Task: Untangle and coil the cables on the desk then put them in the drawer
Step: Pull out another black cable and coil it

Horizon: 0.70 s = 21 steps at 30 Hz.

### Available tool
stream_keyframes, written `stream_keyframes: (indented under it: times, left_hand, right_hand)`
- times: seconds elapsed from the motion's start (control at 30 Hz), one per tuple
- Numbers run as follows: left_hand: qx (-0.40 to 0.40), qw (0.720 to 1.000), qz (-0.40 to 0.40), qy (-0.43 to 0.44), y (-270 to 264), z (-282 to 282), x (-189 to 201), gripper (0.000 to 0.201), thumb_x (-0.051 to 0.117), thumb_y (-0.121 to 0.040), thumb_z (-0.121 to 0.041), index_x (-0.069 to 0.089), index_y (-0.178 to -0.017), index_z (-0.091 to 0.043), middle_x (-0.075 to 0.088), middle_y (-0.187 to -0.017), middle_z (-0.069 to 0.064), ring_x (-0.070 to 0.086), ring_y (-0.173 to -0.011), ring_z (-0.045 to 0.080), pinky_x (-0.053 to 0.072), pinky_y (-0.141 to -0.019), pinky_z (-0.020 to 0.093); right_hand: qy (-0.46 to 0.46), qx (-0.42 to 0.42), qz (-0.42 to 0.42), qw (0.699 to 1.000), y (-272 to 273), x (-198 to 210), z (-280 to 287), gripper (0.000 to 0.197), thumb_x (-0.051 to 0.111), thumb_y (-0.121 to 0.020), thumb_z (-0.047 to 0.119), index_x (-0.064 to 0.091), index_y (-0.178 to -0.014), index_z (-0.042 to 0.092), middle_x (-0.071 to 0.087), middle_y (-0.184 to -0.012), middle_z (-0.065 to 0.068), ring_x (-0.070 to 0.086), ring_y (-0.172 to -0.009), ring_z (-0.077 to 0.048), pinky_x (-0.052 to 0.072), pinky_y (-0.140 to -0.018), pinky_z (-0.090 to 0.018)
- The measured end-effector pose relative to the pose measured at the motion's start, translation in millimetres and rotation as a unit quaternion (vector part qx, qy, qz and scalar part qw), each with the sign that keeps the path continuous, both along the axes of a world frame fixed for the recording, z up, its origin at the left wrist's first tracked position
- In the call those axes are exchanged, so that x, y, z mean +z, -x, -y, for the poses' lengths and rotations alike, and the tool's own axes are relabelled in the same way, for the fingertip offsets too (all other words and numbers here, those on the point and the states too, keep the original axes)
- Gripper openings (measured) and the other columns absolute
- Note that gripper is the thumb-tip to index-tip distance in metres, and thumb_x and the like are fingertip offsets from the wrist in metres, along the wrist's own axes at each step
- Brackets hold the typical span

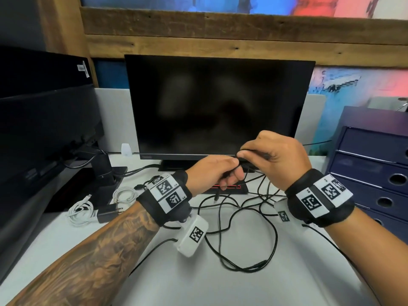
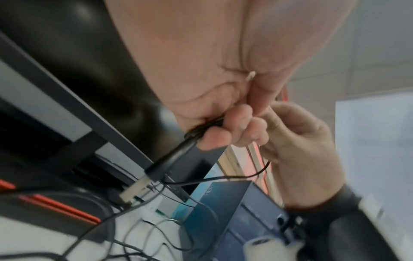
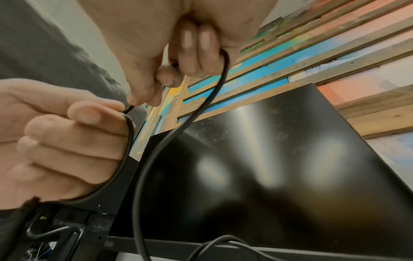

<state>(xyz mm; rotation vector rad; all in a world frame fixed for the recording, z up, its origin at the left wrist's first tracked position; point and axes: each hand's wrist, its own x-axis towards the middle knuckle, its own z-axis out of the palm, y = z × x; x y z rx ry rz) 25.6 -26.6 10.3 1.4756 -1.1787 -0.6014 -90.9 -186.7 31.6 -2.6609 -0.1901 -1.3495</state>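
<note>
A tangle of thin black cable (image 1: 229,215) sprawls over the white desk (image 1: 276,288) in front of the monitor. My left hand (image 1: 217,171) grips one end of it, fingers curled round the cable just behind its USB plug (image 2: 154,176), which hangs below the fist. My right hand (image 1: 271,155) pinches the same black cable (image 3: 178,130) between thumb and fingers, just right of the left hand and slightly higher. Both hands hover above the desk before the monitor's lower edge. A blue drawer unit (image 1: 373,164) stands at the right, its drawers closed.
A dark monitor (image 1: 218,104) fills the middle back, a second screen (image 1: 44,129) stands at the left. White coiled cables (image 1: 81,212) and a black charger (image 1: 108,214) lie at the left. A wooden wall panel runs behind.
</note>
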Motion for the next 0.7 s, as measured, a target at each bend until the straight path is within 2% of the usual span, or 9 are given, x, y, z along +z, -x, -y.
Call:
stream_keyframes:
  times: [0.1, 0.2, 0.3, 0.37, 0.4, 0.47, 0.53, 0.63, 0.7]
  left_hand:
    - [-0.032, 0.997, -0.065, 0.028, 2.9, -5.9, 8.9, 0.036, 0.032, -0.105, -0.015, 0.063, -0.093, 0.0, 0.048, -0.065, 0.002, 0.04, -0.057, 0.011, 0.038, -0.06, 0.027]
    - [-0.049, 0.993, -0.098, 0.049, 5.1, -10.5, 18.3, 0.033, 0.031, -0.105, -0.01, 0.062, -0.097, 0.0, 0.047, -0.068, 0.0, 0.039, -0.058, 0.01, 0.038, -0.061, 0.025]
    - [-0.076, 0.984, -0.132, 0.095, 11.0, -12.2, 27.3, 0.029, 0.033, -0.106, -0.01, 0.061, -0.103, -0.002, 0.047, -0.075, 0.001, 0.04, -0.063, 0.01, 0.041, -0.065, 0.025]
    - [-0.08, 0.971, -0.176, 0.141, 11.7, -12.6, 32.6, 0.026, 0.035, -0.105, -0.008, 0.061, -0.106, -0.003, 0.051, -0.077, 0.0, 0.045, -0.066, 0.009, 0.046, -0.069, 0.025]
    - [-0.077, 0.963, -0.197, 0.165, 10.7, -12.8, 34.9, 0.025, 0.037, -0.104, -0.007, 0.061, -0.108, -0.003, 0.054, -0.079, 0.0, 0.048, -0.067, 0.008, 0.048, -0.071, 0.025]
    - [-0.066, 0.952, -0.223, 0.2, 6.8, -13.0, 37.1, 0.023, 0.039, -0.103, -0.006, 0.061, -0.111, -0.005, 0.057, -0.083, -0.001, 0.053, -0.07, 0.007, 0.051, -0.075, 0.026]
    - [-0.041, 0.947, -0.231, 0.218, 3.6, -12.5, 35.3, 0.024, 0.039, -0.104, -0.007, 0.06, -0.114, -0.005, 0.057, -0.085, -0.001, 0.053, -0.071, 0.006, 0.052, -0.077, 0.025]
    - [0.014, 0.936, -0.253, 0.242, 1.2, -9.2, 29.9, 0.026, 0.04, -0.105, -0.01, 0.059, -0.122, -0.003, 0.058, -0.084, -0.002, 0.054, -0.071, 0.005, 0.052, -0.076, 0.023]
    - [0.048, 0.93, -0.259, 0.257, -1.2, -6.9, 27.1, 0.028, 0.041, -0.105, -0.012, 0.058, -0.124, -0.001, 0.058, -0.084, -0.001, 0.053, -0.071, 0.005, 0.053, -0.076, 0.022]
  right_hand:
    - [-0.034, 0.001, 0.012, 0.999, -1.8, -1.2, 5.5, 0.015, 0.065, -0.095, 0.037, 0.077, -0.096, 0.028, 0.053, -0.074, 0.01, 0.053, -0.068, -0.01, 0.048, -0.059, -0.036]
    - [-0.093, 0.034, 0.011, 0.995, -7.6, -10.1, 12.1, 0.017, 0.062, -0.098, 0.028, 0.076, -0.106, 0.023, 0.058, -0.081, 0.006, 0.057, -0.075, -0.012, 0.05, -0.067, -0.034]
    - [-0.22, 0.08, -0.009, 0.972, -17.3, -26.4, 10.2, 0.021, 0.059, -0.1, 0.021, 0.074, -0.114, 0.02, 0.068, -0.095, 0.004, 0.064, -0.091, -0.01, 0.053, -0.083, -0.03]
    - [-0.29, 0.1, -0.038, 0.951, -22.1, -39.2, 4.1, 0.021, 0.058, -0.101, 0.02, 0.073, -0.115, 0.025, 0.072, -0.105, 0.011, 0.066, -0.103, -0.005, 0.053, -0.093, -0.029]
    - [-0.312, 0.11, -0.059, 0.942, -22.9, -45.5, 0.2, 0.021, 0.058, -0.101, 0.02, 0.072, -0.114, 0.028, 0.073, -0.105, 0.017, 0.065, -0.103, -0.001, 0.052, -0.092, -0.027]
    - [-0.327, 0.121, -0.114, 0.93, -21.4, -56.8, -10.1, 0.023, 0.056, -0.102, 0.02, 0.072, -0.116, 0.028, 0.069, -0.086, 0.03, 0.063, -0.085, 0.008, 0.048, -0.079, -0.016]
    - [-0.313, 0.123, -0.157, 0.929, -20.3, -63.5, -19.6, 0.025, 0.053, -0.103, 0.024, 0.072, -0.12, 0.029, 0.06, -0.068, 0.025, 0.052, -0.065, 0.004, 0.042, -0.066, -0.011]
    - [-0.286, 0.12, -0.2, 0.929, -20.3, -65.7, -29.4, 0.025, 0.051, -0.104, 0.027, 0.069, -0.122, 0.031, 0.053, -0.061, 0.022, 0.048, -0.061, 0.0, 0.042, -0.064, -0.014]
    - [-0.261, 0.114, -0.223, 0.932, -19.2, -63.6, -32.4, 0.024, 0.052, -0.104, 0.025, 0.069, -0.121, 0.027, 0.06, -0.068, 0.031, 0.057, -0.069, 0.006, 0.041, -0.069, -0.009]
